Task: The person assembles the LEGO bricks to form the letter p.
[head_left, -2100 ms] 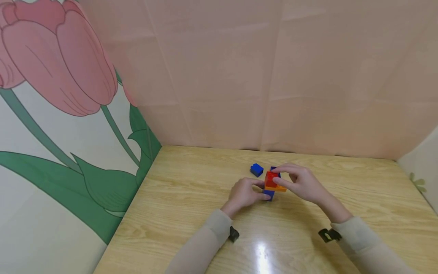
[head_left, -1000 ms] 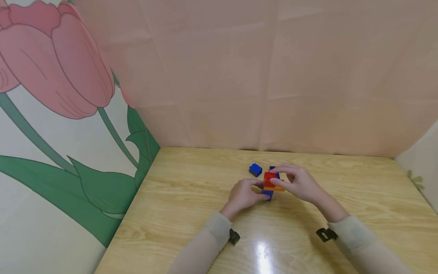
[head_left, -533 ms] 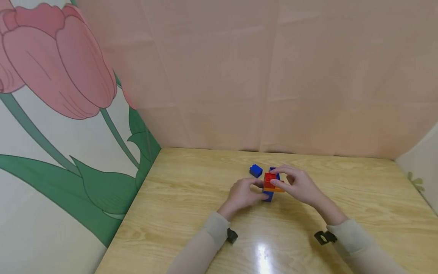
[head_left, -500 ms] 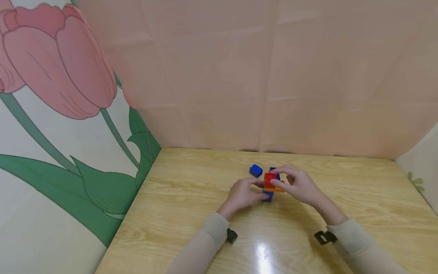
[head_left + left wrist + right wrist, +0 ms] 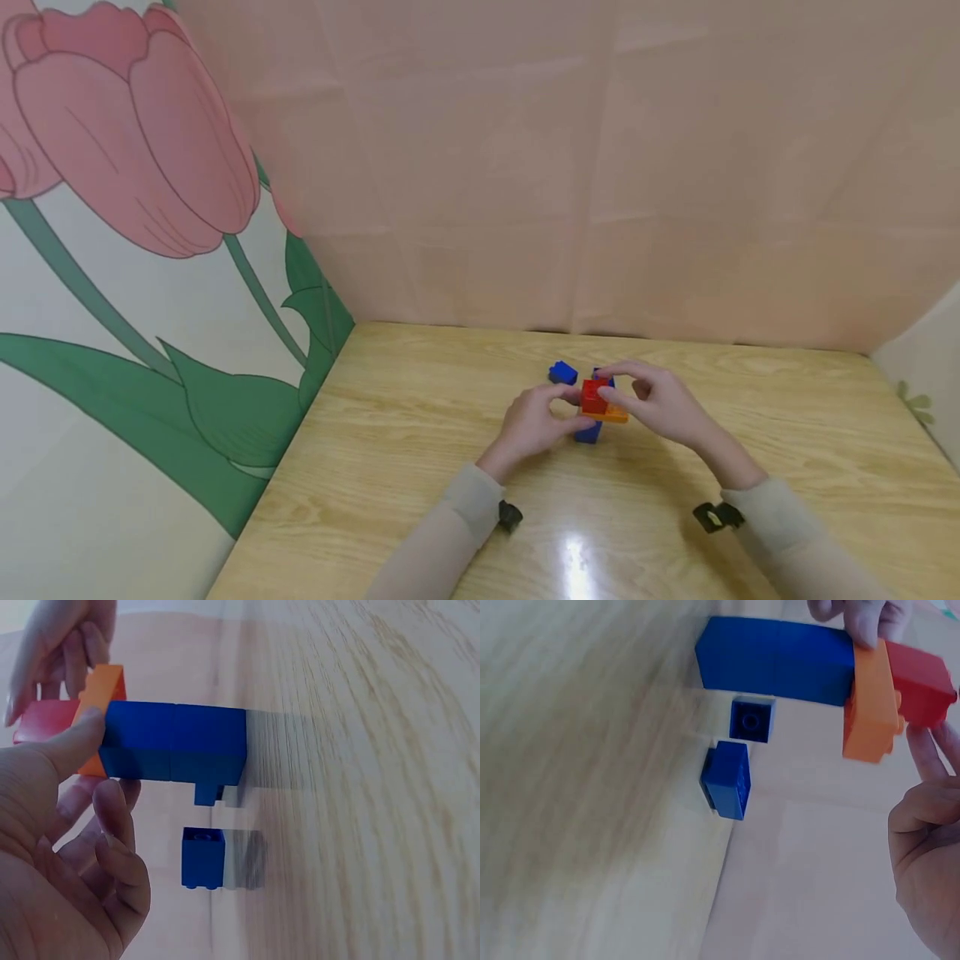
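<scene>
A stack of toy building bricks stands upright on the table: two blue bricks (image 5: pixel 176 742) one above the other, an orange brick (image 5: pixel 873 705) over them, and a red brick (image 5: pixel 594 398) on top. The orange brick juts out to the right past the blue ones. My left hand (image 5: pixel 528 423) pinches the stack around the orange brick, its thumb near the joint with the upper blue brick. From the other side my right hand (image 5: pixel 663 406) holds the red brick between thumb and fingers. Part of the red brick is hidden by the right thumb.
A loose blue brick (image 5: pixel 562 372) lies on the wooden table (image 5: pixel 420 400) behind the left hand. Another blue brick (image 5: pixel 726 780) stands just behind the stack, partly covered by it in the head view. A pink cloth wall (image 5: pixel 465 250) rises at the table's back edge.
My left thumb has shifted up slightly, from the blue brick to the level of the orange one. My right hand keeps its hold on the red brick, and the stack stays in place.
</scene>
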A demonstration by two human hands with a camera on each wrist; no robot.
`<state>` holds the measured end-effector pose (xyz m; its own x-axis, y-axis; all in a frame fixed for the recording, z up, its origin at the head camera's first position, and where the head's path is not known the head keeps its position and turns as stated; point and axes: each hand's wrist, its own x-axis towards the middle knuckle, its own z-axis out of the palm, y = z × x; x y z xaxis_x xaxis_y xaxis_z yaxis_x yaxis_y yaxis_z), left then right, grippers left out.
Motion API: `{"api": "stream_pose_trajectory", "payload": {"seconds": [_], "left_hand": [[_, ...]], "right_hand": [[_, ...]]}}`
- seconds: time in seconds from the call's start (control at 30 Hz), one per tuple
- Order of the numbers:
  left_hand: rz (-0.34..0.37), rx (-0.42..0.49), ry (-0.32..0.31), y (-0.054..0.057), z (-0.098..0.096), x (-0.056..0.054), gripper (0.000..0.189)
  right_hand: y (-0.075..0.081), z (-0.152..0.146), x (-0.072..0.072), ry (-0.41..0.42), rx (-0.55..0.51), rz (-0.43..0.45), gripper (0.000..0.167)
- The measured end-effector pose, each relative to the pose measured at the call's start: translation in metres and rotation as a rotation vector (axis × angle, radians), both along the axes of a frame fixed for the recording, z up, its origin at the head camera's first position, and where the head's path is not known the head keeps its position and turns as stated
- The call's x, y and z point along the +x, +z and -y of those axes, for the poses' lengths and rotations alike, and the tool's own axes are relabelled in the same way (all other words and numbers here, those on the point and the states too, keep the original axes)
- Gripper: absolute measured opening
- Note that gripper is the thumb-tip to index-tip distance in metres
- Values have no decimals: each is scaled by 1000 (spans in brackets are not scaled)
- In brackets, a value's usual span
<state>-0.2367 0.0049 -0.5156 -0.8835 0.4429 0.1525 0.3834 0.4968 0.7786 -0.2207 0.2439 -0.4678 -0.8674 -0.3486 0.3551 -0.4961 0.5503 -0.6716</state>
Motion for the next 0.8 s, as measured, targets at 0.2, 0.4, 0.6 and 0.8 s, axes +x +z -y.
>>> {"api": "stream_pose_trajectory", "payload": {"seconds": [0.2, 0.4, 0.6, 0.8], "left_hand": [[7, -7, 7, 1, 1, -1, 45], [27, -16, 8, 2, 1, -2, 47], [40, -25, 17, 2, 1, -2, 47], [21, -31, 11, 0, 1, -3, 48]], "right_hand": [[9, -3, -24, -24, 14, 35, 24], [9, 1, -55, -11, 105, 79, 34], [-5, 4, -82, 40, 202, 125, 43], [-14, 9, -100, 58, 292, 146, 41]]}}
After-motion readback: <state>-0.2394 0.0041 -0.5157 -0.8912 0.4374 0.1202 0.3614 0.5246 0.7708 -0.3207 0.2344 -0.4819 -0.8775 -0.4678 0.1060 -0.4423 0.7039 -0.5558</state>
